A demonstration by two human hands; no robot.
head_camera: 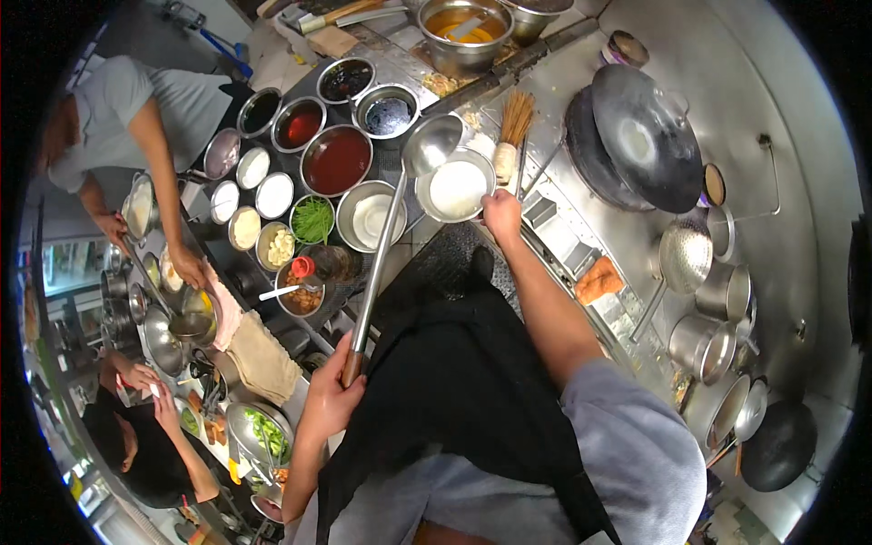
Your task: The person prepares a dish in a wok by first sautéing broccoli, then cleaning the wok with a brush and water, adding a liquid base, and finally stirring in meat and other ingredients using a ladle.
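My left hand (334, 392) grips the wooden end of a long steel ladle (378, 286). The ladle's bowl (430, 146) is beside and partly over the rim of a steel pot of white liquid (458, 187). My right hand (502, 214) holds that pot by its near right edge; the exact grip is partly hidden. Just left of the pot, another steel pot with whitish contents (371, 216) stands behind the ladle's shaft. Beyond my right hand, a bamboo wok brush (514, 133) rests on the stove's edge.
A wok (640, 139) leans tilted on the burner at right. Bowls of dark red sauce (337, 160), chopped green scallions (313, 219) and other ingredients crowd the left counter. An orange cloth (599, 281) lies on the stove edge. Two other people work at left, one with a ladle (191, 325).
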